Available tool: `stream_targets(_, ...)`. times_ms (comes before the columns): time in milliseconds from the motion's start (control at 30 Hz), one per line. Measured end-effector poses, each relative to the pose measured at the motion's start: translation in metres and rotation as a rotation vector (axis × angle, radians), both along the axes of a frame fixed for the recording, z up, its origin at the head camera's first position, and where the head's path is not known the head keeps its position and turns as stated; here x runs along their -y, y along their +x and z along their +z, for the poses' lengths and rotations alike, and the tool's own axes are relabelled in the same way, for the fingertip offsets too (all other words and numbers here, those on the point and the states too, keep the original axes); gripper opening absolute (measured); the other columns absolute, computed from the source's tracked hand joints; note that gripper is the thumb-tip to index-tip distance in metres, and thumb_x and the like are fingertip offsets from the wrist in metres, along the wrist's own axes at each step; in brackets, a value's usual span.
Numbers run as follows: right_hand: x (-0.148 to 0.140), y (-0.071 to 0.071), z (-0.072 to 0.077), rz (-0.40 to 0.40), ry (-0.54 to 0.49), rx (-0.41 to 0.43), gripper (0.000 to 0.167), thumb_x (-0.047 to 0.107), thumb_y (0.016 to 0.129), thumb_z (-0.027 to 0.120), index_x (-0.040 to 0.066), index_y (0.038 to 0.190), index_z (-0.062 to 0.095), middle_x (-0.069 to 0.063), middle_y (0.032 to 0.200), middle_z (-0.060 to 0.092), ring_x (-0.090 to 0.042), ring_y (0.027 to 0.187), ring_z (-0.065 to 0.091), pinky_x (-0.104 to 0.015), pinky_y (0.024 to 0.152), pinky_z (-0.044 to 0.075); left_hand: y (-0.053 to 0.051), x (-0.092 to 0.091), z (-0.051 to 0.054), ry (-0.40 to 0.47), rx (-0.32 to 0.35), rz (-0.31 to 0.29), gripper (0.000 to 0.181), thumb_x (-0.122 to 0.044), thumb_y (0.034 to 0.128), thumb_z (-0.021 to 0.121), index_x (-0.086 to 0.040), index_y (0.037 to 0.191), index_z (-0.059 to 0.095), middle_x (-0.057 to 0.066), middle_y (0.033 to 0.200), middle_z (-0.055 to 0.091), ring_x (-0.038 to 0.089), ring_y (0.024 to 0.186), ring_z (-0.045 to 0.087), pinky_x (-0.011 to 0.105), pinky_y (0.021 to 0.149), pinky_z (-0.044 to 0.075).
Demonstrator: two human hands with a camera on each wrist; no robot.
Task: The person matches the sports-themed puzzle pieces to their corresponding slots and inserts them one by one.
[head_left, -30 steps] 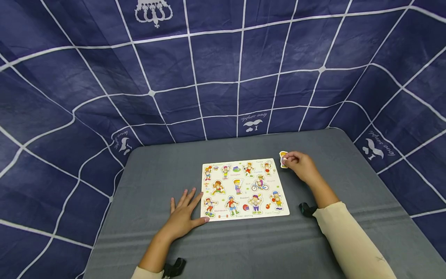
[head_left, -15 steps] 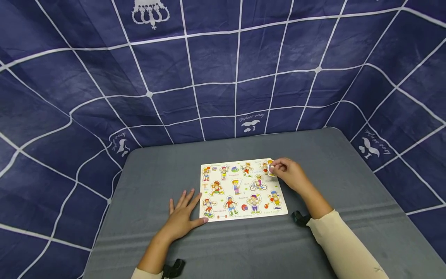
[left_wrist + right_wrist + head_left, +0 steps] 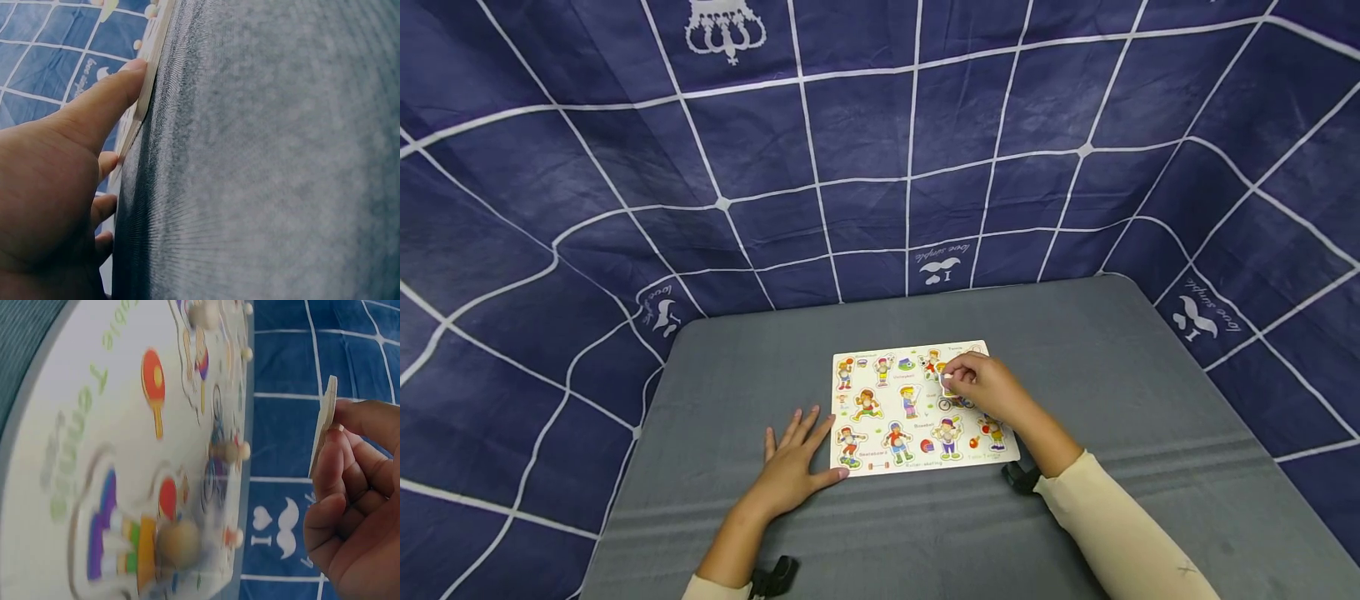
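A white wooden puzzle board [image 3: 887, 413] printed with children playing sports lies flat, with knobbed pieces in it. In the head view my right hand [image 3: 992, 390] is over the board's upper right part, near the bicycle figure. Between thumb and fingers it pinches a loose puzzle piece [image 3: 323, 428] by its knob. The right wrist view shows that piece edge-on, raised off the board. My left hand [image 3: 786, 479] lies spread on the cloth at the board's lower left corner. Its thumb [image 3: 119, 87] touches the board's edge.
A grey cloth-covered table [image 3: 760, 358] surrounds the board. Behind it and at both sides hangs a blue curtain [image 3: 865, 208] with white grid lines. Black wrist devices [image 3: 775, 575] sit at both cuffs.
My right hand has carried the pinched puzzle piece left, from beside the board's right edge to over its upper right part. The left hand and the board stay put.
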State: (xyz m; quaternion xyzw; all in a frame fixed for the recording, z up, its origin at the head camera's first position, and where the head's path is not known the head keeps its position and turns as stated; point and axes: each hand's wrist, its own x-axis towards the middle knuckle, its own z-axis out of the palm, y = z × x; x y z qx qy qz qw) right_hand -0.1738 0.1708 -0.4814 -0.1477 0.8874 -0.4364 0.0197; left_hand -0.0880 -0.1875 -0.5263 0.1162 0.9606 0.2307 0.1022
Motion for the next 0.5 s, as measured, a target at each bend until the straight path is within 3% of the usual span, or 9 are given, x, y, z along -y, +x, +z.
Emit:
stream_targets(333, 0.027, 0.003, -0.004, 0.040, 0.056, 0.012, 0.007, 0.020, 0.091, 0.075, 0.015, 0.095, 0.072, 0.005, 0.080, 0.059, -0.008, 0.069, 0.053, -0.021, 0.063, 0.044, 0.001, -0.001, 0.002, 0.005, -0.024, 0.007, 0.095, -0.066, 0.0824, 0.071, -0.028, 0.160, 0.033, 0.010, 0.170, 0.022, 0.039, 0.159, 0.010, 0.076, 0.116, -0.006)
stream_targets(500, 0.038, 0.002, -0.008, 0.050, 0.071, 0.040, 0.006, 0.018, 0.091, 0.075, 0.015, 0.095, 0.072, 0.005, 0.082, 0.059, -0.007, 0.072, 0.053, -0.020, 0.064, 0.045, 0.001, -0.002, 0.003, 0.002, 0.002, -0.001, 0.096, -0.068, 0.0827, 0.070, -0.028, 0.161, 0.030, 0.010, 0.170, 0.018, 0.038, 0.159, 0.007, 0.076, 0.116, -0.007)
